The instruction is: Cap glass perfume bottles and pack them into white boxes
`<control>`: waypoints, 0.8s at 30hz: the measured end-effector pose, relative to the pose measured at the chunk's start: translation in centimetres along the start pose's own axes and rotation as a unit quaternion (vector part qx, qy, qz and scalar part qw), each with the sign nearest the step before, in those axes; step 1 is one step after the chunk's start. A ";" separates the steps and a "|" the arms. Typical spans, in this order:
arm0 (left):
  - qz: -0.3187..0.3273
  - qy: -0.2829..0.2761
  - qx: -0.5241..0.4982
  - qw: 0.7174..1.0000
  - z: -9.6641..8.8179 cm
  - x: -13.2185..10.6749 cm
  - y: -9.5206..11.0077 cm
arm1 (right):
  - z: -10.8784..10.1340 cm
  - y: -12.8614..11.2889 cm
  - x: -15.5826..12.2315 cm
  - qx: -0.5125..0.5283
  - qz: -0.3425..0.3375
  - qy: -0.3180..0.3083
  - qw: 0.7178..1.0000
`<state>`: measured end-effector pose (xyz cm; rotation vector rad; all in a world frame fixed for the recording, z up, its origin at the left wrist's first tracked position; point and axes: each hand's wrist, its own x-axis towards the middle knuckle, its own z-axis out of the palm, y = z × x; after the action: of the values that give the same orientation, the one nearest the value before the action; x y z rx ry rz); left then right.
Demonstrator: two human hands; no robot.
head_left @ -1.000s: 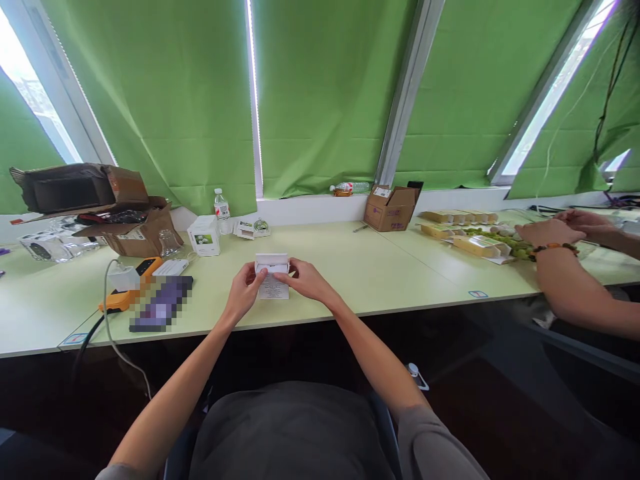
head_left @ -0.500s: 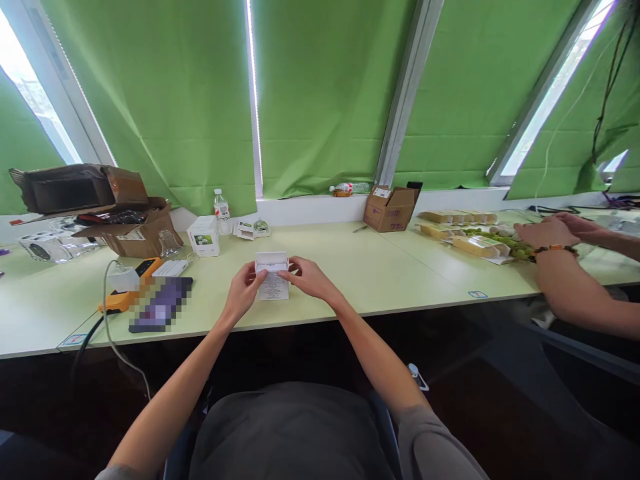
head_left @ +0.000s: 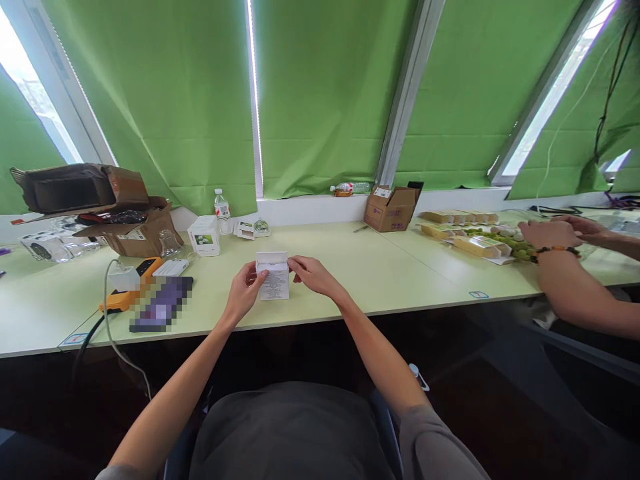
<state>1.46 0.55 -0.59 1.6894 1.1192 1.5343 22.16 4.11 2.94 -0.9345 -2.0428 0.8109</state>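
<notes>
A small white cardboard box (head_left: 275,283) with fine print on its near face stands upright on the table in front of me, its top flap raised at the back. My left hand (head_left: 246,285) grips the left side, thumb on the printed face. At the upper right corner, my right hand (head_left: 311,275) has its thumb and fingers closed on the box's edge, perhaps on a side flap; the exact contact is too small to tell. The box's inside is hidden from me.
On the pale table (head_left: 325,250), a phone (head_left: 163,305), an orange power strip (head_left: 120,301) and a white box (head_left: 205,236) lie to the left. Brown cartons (head_left: 143,233) stand behind them. Another carton (head_left: 391,208) is at the back. A co-worker's hands (head_left: 555,233) are at the right.
My right thumb has left the printed face and moved right and up to the box's corner. My left hand keeps its hold.
</notes>
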 end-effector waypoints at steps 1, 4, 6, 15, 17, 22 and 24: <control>0.000 0.001 0.000 1.000 0.0 0.0 0.0 | 0.1 0.0 0.0 -0.004 -0.004 0.001 1.000; -0.002 0.001 0.002 1.000 0.1 0.0 0.0 | 0.4 -0.1 0.0 -0.006 -0.007 0.006 1.000; -0.002 0.003 0.004 1.000 0.1 0.0 0.0 | 0.6 -0.1 0.0 -0.008 -0.007 0.010 1.000; -0.004 0.010 0.001 1.000 0.4 -0.1 -0.2 | 1.7 0.3 0.4 0.004 0.011 0.035 0.999; -0.001 0.009 -0.001 1.000 0.4 -0.1 -0.2 | 1.9 0.4 0.6 0.017 0.017 0.040 0.999; 0.009 0.007 0.001 1.000 0.3 -0.1 0.0 | 2.0 0.7 0.8 0.041 0.020 0.030 0.998; 0.004 0.015 -0.007 1.000 0.3 -0.1 0.1 | 1.9 0.7 0.8 0.047 0.022 0.028 0.998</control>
<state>1.74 0.43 -0.64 1.6693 1.1164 1.5728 20.50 4.70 1.64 -0.9417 -1.9262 0.8861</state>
